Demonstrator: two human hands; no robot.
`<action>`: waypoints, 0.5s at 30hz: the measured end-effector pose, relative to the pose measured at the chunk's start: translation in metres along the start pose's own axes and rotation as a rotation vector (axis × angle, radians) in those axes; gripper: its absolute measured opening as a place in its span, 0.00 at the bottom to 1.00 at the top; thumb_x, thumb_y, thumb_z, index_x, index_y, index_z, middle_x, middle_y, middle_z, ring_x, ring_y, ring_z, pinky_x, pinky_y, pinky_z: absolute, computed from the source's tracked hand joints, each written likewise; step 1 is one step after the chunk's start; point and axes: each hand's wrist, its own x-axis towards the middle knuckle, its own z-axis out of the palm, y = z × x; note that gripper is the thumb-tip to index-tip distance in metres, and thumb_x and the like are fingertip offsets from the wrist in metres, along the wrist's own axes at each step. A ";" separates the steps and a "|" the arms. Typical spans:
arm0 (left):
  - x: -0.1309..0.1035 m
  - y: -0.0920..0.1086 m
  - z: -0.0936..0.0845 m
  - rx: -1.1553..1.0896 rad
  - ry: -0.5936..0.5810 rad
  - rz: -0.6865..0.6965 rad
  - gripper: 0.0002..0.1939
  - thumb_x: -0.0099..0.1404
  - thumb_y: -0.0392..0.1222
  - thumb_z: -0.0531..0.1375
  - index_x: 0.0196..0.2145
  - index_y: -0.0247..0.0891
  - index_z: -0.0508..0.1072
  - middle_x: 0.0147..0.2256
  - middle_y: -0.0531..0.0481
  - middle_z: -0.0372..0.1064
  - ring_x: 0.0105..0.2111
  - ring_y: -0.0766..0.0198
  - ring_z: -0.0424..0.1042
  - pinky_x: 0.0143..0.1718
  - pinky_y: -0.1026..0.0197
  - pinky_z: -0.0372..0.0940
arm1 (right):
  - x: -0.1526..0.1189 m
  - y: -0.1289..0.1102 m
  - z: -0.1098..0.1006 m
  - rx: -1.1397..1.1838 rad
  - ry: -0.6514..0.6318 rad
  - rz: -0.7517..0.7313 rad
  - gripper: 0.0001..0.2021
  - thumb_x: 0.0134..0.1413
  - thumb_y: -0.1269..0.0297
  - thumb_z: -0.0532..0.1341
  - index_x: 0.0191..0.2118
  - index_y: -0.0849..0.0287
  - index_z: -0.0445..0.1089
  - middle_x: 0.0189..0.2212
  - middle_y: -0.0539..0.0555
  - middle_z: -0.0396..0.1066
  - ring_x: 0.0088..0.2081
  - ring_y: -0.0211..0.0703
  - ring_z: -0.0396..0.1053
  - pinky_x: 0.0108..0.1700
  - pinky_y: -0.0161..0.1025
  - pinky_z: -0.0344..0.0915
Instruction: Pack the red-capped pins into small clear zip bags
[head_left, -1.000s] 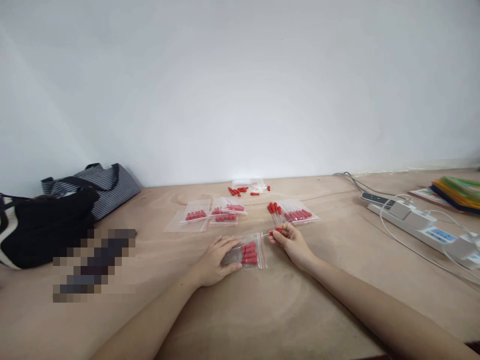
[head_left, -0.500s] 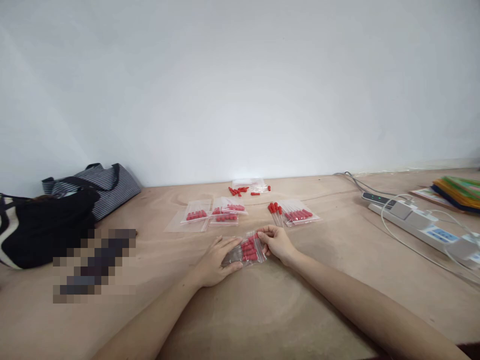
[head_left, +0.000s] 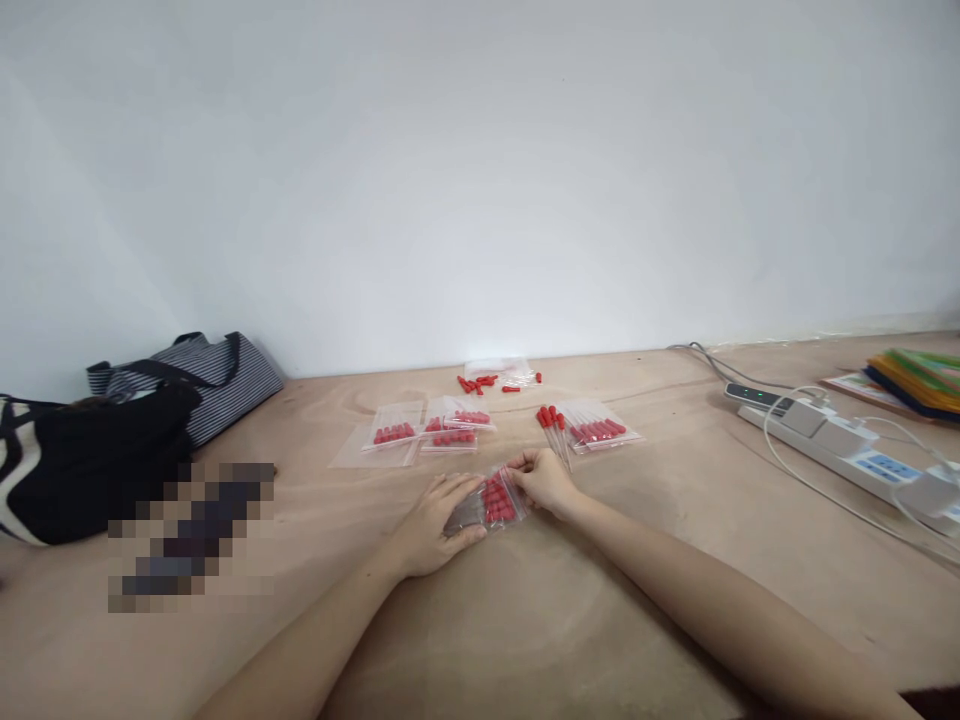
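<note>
The zip-lock bag (head_left: 470,514) of red-bulbed droppers (head_left: 499,502) lies toward 2–3 o'clock from the left hand (head_left: 431,525), which rests loosely spread on it; its long axis points at the right hand (head_left: 544,482), nearer its mouth (head_left: 515,493), fingertips (head_left: 516,466) pinched there, on plastic or dropper I cannot tell.

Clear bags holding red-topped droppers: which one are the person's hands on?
The frontmost bag, between the left hand and the right hand; the other filled bags lie farther back, with no hand on them.
</note>
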 end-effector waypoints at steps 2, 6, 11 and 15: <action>0.000 0.000 0.000 -0.001 0.007 0.000 0.28 0.59 0.46 0.55 0.56 0.40 0.53 0.56 0.46 0.54 0.56 0.54 0.52 0.57 0.46 0.43 | 0.002 -0.001 -0.001 -0.041 -0.002 -0.026 0.03 0.42 0.69 0.58 0.22 0.60 0.67 0.12 0.45 0.62 0.10 0.32 0.57 0.12 0.30 0.53; 0.000 -0.001 0.000 0.006 0.008 0.003 0.28 0.60 0.47 0.55 0.56 0.40 0.54 0.56 0.45 0.53 0.56 0.55 0.51 0.57 0.47 0.44 | 0.009 -0.001 -0.008 -0.120 0.057 -0.088 0.02 0.36 0.71 0.61 0.19 0.61 0.68 0.16 0.49 0.66 0.19 0.37 0.65 0.21 0.32 0.60; 0.000 -0.001 -0.001 0.013 -0.003 0.016 0.27 0.60 0.48 0.55 0.55 0.41 0.56 0.56 0.44 0.53 0.56 0.53 0.51 0.56 0.45 0.45 | 0.021 0.006 -0.019 -0.159 -0.060 -0.385 0.13 0.36 0.72 0.62 0.35 0.59 0.71 0.35 0.54 0.71 0.33 0.39 0.67 0.34 0.36 0.63; 0.000 -0.002 0.000 0.003 -0.017 0.030 0.26 0.60 0.48 0.55 0.55 0.41 0.57 0.56 0.44 0.54 0.56 0.52 0.51 0.56 0.42 0.43 | 0.028 0.011 -0.026 -0.090 -0.374 -0.230 0.10 0.42 0.64 0.60 0.33 0.61 0.72 0.20 0.50 0.68 0.19 0.35 0.62 0.23 0.34 0.60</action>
